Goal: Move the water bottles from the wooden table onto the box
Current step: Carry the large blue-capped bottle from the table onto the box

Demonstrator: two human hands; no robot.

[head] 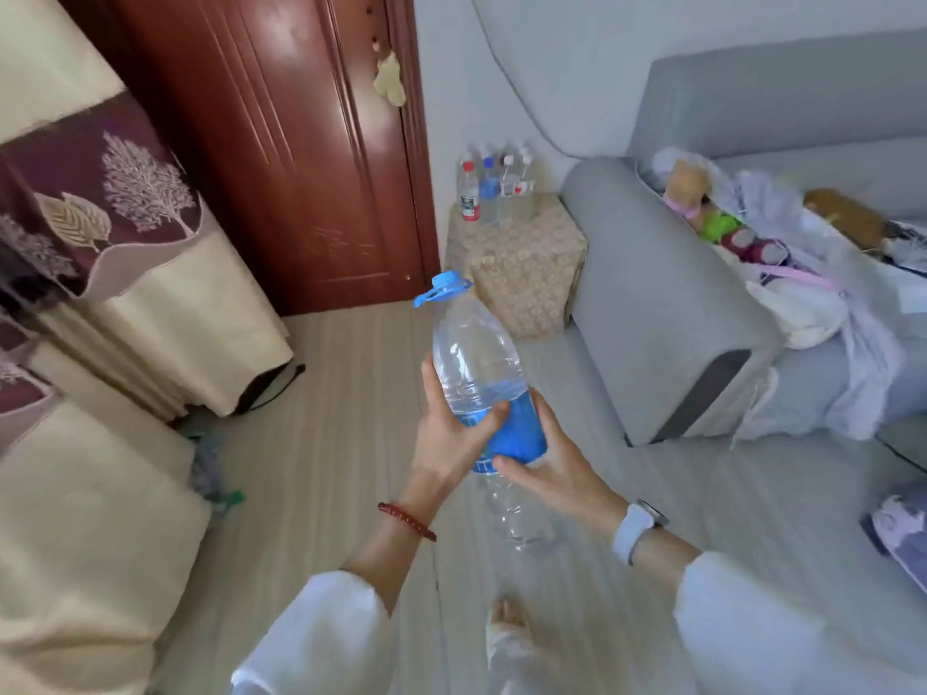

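Observation:
A large clear water bottle (476,373) with a blue cap, blue handle and blue label is held in the air over the floor, its cap tilted away from me. My left hand (449,433) grips its left side, thumb across the label. My right hand (547,461) grips the label's right side from below. Ahead stands the box (526,265), covered in a pale patterned wrap, between the door and the sofa arm. Several small water bottles (494,190) stand upright on the box's far edge against the wall. No wooden table is in view.
A grey sofa (667,303) runs along the right, with clothes and soft toys (782,243) piled on it. A dark red wooden door (281,143) is ahead on the left. Curtains (100,233) and pale cushions line the left. My foot (509,619) stands on the striped floor.

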